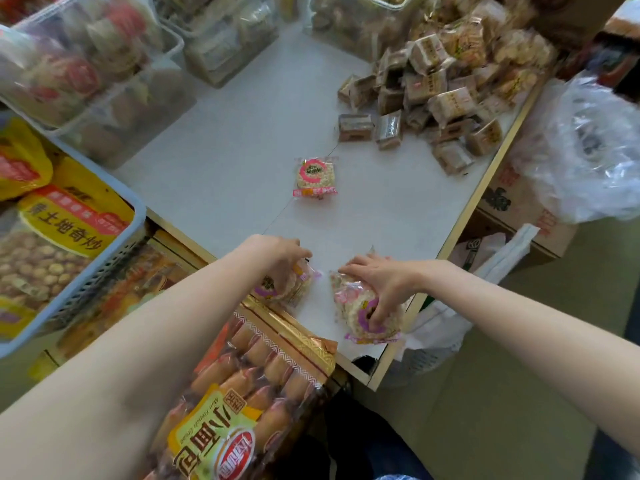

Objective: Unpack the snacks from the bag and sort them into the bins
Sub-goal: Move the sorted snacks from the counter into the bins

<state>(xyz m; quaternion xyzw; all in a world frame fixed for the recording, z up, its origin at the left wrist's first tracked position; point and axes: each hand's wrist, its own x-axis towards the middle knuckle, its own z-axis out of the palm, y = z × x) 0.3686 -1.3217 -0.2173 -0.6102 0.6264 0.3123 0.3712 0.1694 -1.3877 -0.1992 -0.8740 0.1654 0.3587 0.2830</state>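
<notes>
Two hands were down on the near end of the white table [221, 161], each on a small pile of round rice crackers in clear wrappers with pink rings. Our left hand [277, 258] curled its fingers over the left stack of crackers [294, 282], and our right hand [377, 285] gripped the right stack of crackers [360, 313], fingertips pressed into the top wrapper. One more single cracker [315, 177] lay alone mid-table, well apart from both hands; its print was too small to read. We could read "Mini French Bread" and large Chinese characters on the bread bag [239, 410] under our left forearm, which overhung the table's near edge. Yellow bags [74, 216] in the blue basket [114, 258] at left carried bold Chinese lettering. A heap of brown wrapped cakes [440, 95] filled the far right corner up to the wooden edge. Clear bins [104, 74] stood along the far left. A crumpled plastic bag [588, 147] sat on a cardboard box [519, 206] beyond the right edge. Bare tabletop lay open between the single cracker and the bins.
</notes>
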